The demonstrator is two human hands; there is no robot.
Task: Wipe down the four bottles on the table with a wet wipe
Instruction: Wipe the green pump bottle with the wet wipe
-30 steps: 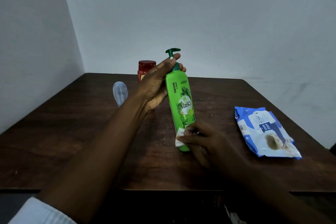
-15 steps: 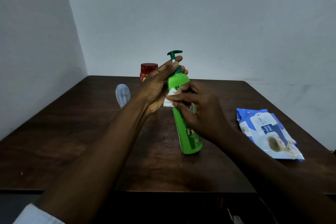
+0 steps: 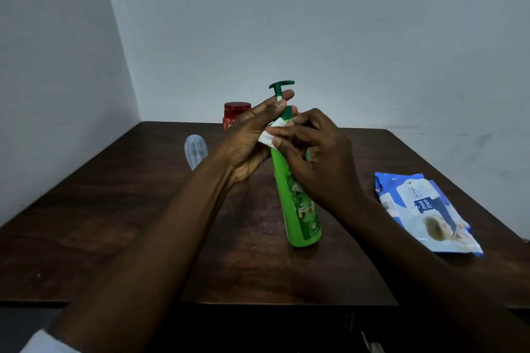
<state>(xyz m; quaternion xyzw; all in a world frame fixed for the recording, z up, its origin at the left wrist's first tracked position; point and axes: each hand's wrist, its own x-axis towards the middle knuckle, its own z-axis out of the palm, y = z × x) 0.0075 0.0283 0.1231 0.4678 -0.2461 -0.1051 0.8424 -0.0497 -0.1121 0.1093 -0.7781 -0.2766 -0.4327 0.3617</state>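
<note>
A green pump bottle (image 3: 298,206) stands tilted on the dark wooden table (image 3: 114,223), its base resting on the wood. My left hand (image 3: 249,137) grips it at the neck, fingers just under the dark green pump head. My right hand (image 3: 318,157) presses a folded white wet wipe (image 3: 268,137) against the bottle's upper shoulder. Behind my left hand stands a red-capped bottle (image 3: 236,114), partly hidden. A clear bottle (image 3: 195,152) stands to its left. No fourth bottle is visible.
A blue and white pack of wet wipes (image 3: 424,212) lies flat on the right side of the table. Grey walls meet in a corner behind the table's far left edge. The table's front edge runs just below my forearms.
My right hand has slid the wipe up from the bottle's base to its shoulder near the neck. The bottle has turned a little, its label now facing more to the right.
</note>
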